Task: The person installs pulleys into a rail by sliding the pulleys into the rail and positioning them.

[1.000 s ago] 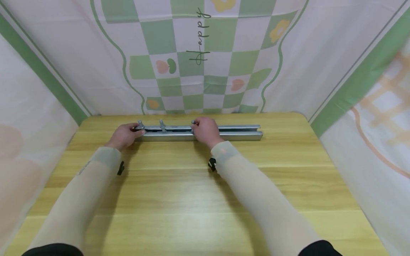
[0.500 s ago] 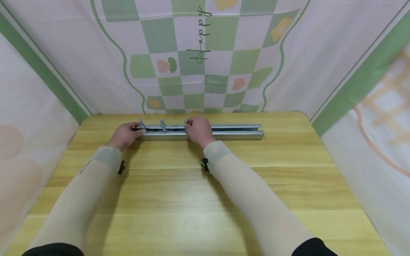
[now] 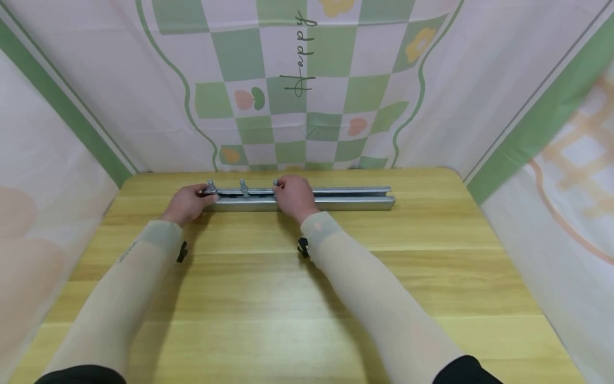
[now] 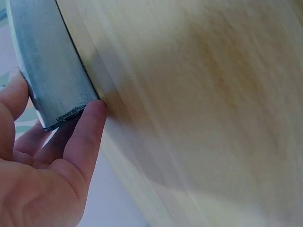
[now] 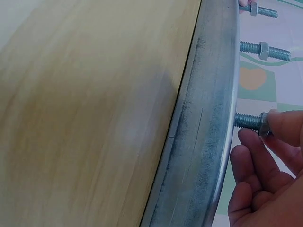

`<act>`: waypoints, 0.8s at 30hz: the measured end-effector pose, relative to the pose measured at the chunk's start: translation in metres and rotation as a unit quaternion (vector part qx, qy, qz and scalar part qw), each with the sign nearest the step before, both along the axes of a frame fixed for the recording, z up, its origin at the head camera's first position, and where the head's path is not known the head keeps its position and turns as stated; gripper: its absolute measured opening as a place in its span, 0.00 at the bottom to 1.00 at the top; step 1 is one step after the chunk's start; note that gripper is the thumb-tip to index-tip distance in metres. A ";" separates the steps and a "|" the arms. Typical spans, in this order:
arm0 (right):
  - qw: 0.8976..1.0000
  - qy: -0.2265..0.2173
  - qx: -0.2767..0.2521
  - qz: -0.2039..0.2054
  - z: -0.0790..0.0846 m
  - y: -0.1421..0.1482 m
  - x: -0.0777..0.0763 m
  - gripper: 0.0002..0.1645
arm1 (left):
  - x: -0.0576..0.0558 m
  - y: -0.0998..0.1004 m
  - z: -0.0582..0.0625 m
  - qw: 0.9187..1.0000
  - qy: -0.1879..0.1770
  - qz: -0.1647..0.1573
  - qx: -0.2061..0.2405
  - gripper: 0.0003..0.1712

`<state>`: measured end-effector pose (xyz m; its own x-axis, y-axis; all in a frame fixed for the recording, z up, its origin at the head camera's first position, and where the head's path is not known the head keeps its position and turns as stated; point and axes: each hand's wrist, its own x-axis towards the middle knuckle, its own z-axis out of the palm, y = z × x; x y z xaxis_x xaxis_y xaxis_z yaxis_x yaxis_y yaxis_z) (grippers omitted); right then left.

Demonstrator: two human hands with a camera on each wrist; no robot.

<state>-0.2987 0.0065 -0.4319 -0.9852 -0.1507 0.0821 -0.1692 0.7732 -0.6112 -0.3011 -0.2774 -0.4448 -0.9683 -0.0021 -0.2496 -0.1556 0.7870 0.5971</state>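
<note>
A slotted steel channel lies along the back of the table, its open slot facing up. Threaded bolts with hex nuts stand upright in that slot. My left hand grips the channel's left end, thumb and fingers around the cut edge, beside the leftmost bolt. Another bolt stands free a little to the right. With thumb and fingers, my right hand pinches the third bolt at its nut, near the channel's middle. The bolts' lower ends are hidden inside the channel.
The wood-grain table stretches from the channel toward the body. A white and green printed cloth hangs right behind the table's back edge, with more cloth at both sides. Small black wrist cameras sit under the sleeves.
My right hand has slid left along the channel with the third bolt, bringing it closer to the middle one. The left hand and the channel have stayed in place.
</note>
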 end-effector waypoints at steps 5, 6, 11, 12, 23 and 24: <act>1.000 -0.002 -0.012 -0.004 -0.002 -0.001 0.000 0.13 | -0.001 -0.001 -0.002 1.000 -0.001 0.000 -0.001 0.42; 1.000 -0.001 -0.009 -0.003 -0.002 -0.001 0.000 0.13 | -0.001 -0.001 -0.002 1.000 -0.001 0.001 0.000 0.42; 1.000 0.013 -0.007 -0.001 -0.002 -0.001 0.000 0.13 | -0.002 -0.001 -0.001 1.000 0.002 0.003 0.000 0.41; 1.000 0.014 -0.007 -0.001 -0.002 -0.001 0.000 0.13 | -0.002 -0.001 0.000 1.000 0.002 0.003 0.000 0.41; 1.000 0.006 -0.031 0.001 -0.004 0.001 0.000 0.12 | 0.001 0.000 0.002 1.000 0.000 -0.003 -0.005 0.41; 1.000 0.004 -0.030 0.002 -0.004 0.001 0.001 0.12 | 0.001 0.000 0.002 1.000 -0.002 -0.002 -0.005 0.41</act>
<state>-0.2979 0.0076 -0.4359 -0.9838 -0.1487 0.0998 -0.1774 0.7341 -0.6555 -0.2998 -0.2773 -0.4424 -0.9675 -0.0003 -0.2530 -0.1542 0.7934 0.5888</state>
